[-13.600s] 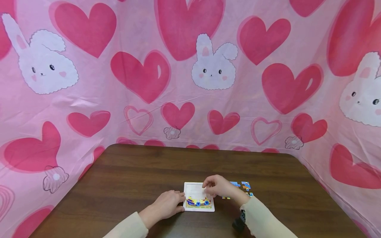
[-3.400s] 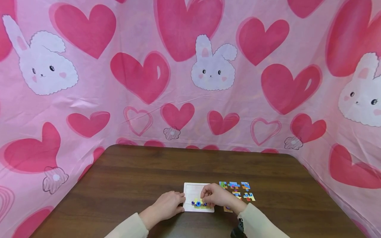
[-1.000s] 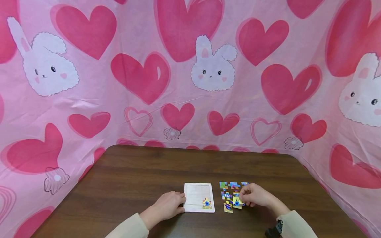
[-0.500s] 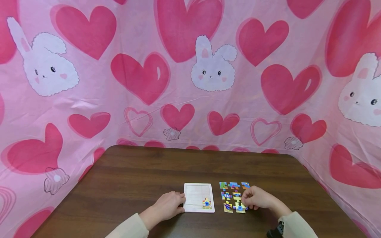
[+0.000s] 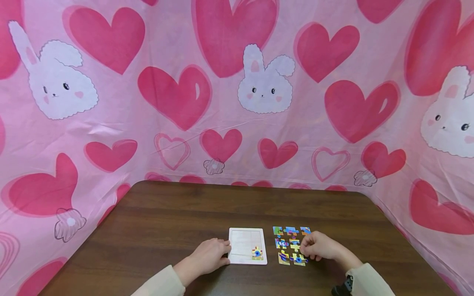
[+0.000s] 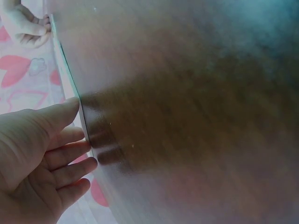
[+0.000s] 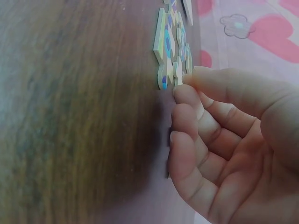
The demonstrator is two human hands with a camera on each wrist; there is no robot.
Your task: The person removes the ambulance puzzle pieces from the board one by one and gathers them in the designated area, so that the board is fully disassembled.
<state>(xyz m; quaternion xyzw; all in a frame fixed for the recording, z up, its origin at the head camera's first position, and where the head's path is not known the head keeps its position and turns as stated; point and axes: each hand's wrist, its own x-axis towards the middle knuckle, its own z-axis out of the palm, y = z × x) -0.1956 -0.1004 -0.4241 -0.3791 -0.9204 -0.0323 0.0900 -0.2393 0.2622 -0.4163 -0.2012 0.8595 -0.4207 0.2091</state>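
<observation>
A white puzzle tray [image 5: 240, 260] lies on the table with one jigsaw piece [image 5: 257, 253], yellow with a blue wheel, in its lower right corner. My left hand [image 5: 208, 255] rests at the tray's left edge, its fingertips touching it. To the tray's right, several loose puzzle pieces [image 5: 284, 258] lie in rough rows, with a blue-wheel piece [image 5: 298, 259] in the nearest row. My right hand [image 5: 321, 246] is low at the right side of these rows. In the right wrist view its thumb and index fingertip pinch a puzzle piece [image 7: 178, 70], mostly hidden by the fingers.
The dark wooden table [image 5: 177, 209] stretches behind and to both sides of the tray. Pink cloth [image 5: 229, 152] with hearts and rabbits hangs around its far edges. A black wrist device [image 5: 342, 287] sits below the right cuff.
Since the oldest frame, the tray has lost most of its pieces and the loose group has grown. Lately the right hand lowered a blue-wheel piece into the nearest row. The left hand stays put.
</observation>
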